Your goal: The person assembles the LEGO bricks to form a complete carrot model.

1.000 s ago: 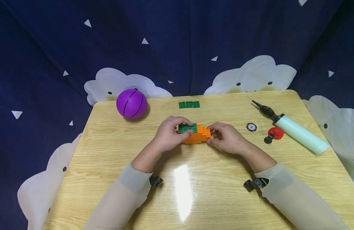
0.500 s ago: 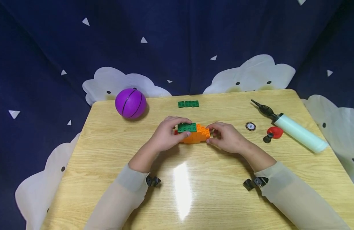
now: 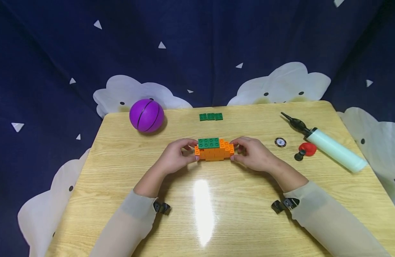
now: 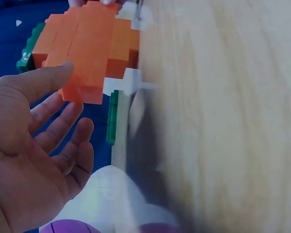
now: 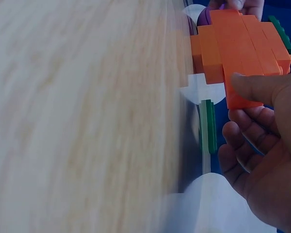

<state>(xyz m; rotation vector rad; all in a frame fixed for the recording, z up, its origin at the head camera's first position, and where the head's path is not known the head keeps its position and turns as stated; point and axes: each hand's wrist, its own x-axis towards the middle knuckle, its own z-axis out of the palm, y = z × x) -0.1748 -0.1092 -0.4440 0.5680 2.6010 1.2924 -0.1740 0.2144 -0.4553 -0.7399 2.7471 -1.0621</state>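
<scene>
An orange toy brick build [image 3: 214, 154], stepped at both ends, stands mid-table with green bricks [image 3: 208, 143] along its top. My left hand [image 3: 175, 157] pinches its left end, thumb on the near side and fingers behind. At the opposite end my right hand [image 3: 253, 153] pinches the build in the same way. In the left wrist view the thumb lies on the orange face [image 4: 89, 48] while the lower fingers curve loosely below. The right wrist view shows the thumb pressed on the orange bricks [image 5: 247, 53], with the fingertips at the bottom edge.
Three green bricks [image 3: 211, 116] lie in a row at the back of the wooden table [image 3: 248, 221]. A purple ball [image 3: 147, 116] sits back left. To the right are a poker chip [image 3: 280, 142], a red item [image 3: 309, 149] with a black piece [image 3: 299, 155], and a hand pump [image 3: 337, 148].
My left hand has moved off the green bricks on top and down to the left end of the orange build. The right hand keeps its place at the right end.
</scene>
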